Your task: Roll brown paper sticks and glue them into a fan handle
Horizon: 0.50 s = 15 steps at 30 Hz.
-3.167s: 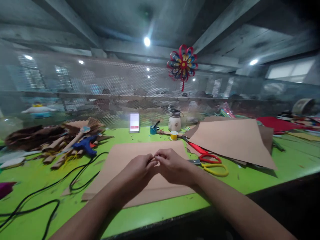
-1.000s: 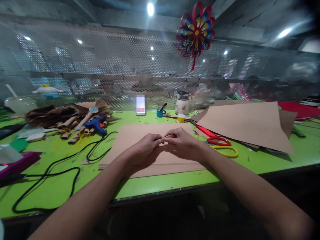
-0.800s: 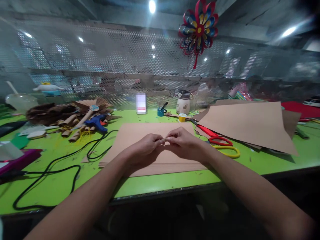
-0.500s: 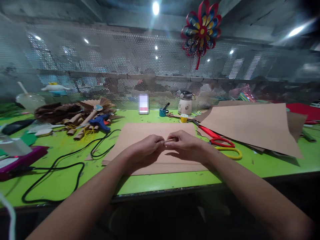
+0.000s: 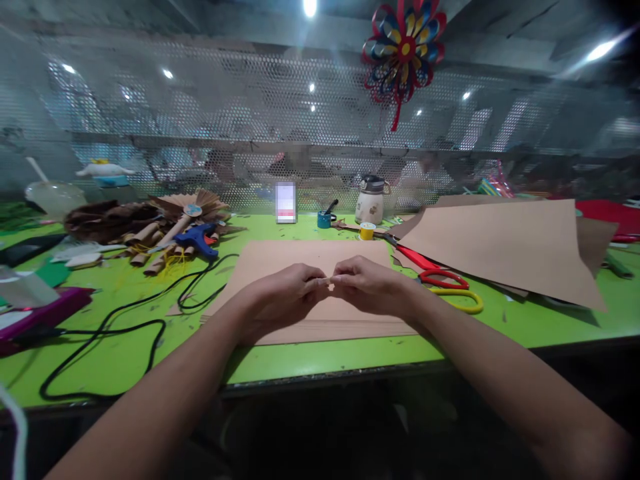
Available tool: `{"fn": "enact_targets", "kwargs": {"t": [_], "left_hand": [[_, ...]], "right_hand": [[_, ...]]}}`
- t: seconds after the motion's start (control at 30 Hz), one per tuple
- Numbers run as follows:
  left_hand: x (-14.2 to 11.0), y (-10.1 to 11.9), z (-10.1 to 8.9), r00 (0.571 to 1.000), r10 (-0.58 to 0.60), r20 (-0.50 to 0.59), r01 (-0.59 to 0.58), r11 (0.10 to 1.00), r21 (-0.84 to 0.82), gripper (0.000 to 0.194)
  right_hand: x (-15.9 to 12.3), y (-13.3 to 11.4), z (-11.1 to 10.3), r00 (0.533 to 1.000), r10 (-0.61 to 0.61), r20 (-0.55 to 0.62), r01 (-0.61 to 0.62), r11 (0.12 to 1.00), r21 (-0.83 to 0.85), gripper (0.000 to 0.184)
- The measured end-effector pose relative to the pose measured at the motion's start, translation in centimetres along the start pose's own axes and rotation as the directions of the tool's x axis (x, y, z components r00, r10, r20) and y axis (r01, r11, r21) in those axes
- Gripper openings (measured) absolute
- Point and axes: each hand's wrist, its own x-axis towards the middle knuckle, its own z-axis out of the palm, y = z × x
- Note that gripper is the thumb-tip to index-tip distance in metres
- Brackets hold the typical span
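My left hand [image 5: 285, 293] and my right hand [image 5: 367, 285] meet fingertip to fingertip above a flat stack of brown paper sheets [image 5: 310, 257] on the green table [image 5: 125, 347]. Both hands are closed in a pinch on a tiny pale piece [image 5: 330, 285] between them, too small to name. The hands hover just over the stack's middle, the forearms coming in from the near edge.
Red scissors [image 5: 425, 263] and yellow scissors [image 5: 457, 303] lie right of the stack, beside large loose brown sheets [image 5: 500, 247]. A blue glue gun [image 5: 197, 239], its black cable [image 5: 125, 327] and rolled paper pieces lie left. A small jug [image 5: 370, 200] and yellow spool [image 5: 367, 231] stand behind.
The hands have stayed pinched together over the stack, shifting only slightly as the fingers work. The view has tilted and drifted a little.
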Motion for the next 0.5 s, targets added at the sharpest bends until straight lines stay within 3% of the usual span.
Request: {"fn": "enact_targets", "kwargs": {"t": [0.1, 0.2, 0.5], "left_hand": [[0.1, 0.1, -0.8, 0.996, 0.013, 0.091, -0.021, 0.997, 0.08, 0.03], [0.2, 0.0, -1.3, 0.998, 0.047, 0.046, -0.051, 0.995, 0.087, 0.03], [0.7, -0.2, -2.0, 0.991, -0.007, 0.135, 0.023, 0.993, -0.112, 0.039]], "right_hand": [[0.1, 0.5, -0.3, 0.999, -0.024, 0.022, 0.024, 1.0, -0.003, 0.027], [0.3, 0.5, -0.7, 0.999, -0.028, 0.022, 0.029, 1.0, -0.008, 0.029], [0.4, 0.4, -1.8, 0.999, -0.034, 0.004, 0.034, 0.991, -0.126, 0.028]]}}
